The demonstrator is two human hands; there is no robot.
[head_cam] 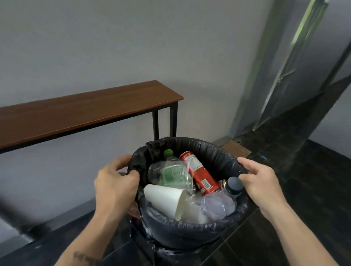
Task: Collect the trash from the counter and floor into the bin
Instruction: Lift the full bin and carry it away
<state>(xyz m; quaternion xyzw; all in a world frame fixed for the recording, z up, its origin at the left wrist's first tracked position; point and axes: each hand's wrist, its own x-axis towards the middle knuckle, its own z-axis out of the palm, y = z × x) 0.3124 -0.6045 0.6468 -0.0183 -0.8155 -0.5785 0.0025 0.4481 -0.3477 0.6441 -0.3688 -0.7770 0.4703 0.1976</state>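
A round bin lined with a black plastic bag [187, 230] stands on the dark floor in front of me. Inside lie a white paper cup [164, 200], a red can [199, 173], a clear plastic cup [167, 173], a green-capped bottle [168, 153] and a clear bottle with a dark cap [228, 196]. My left hand [115, 184] grips the bag's rim on the left side. My right hand [258, 181] grips the rim on the right side.
A long brown wooden counter [82, 111] on black metal legs runs along the grey wall to the left. A flat piece of cardboard [237, 149] lies on the floor behind the bin. A glass door frame [282, 77] stands at the right.
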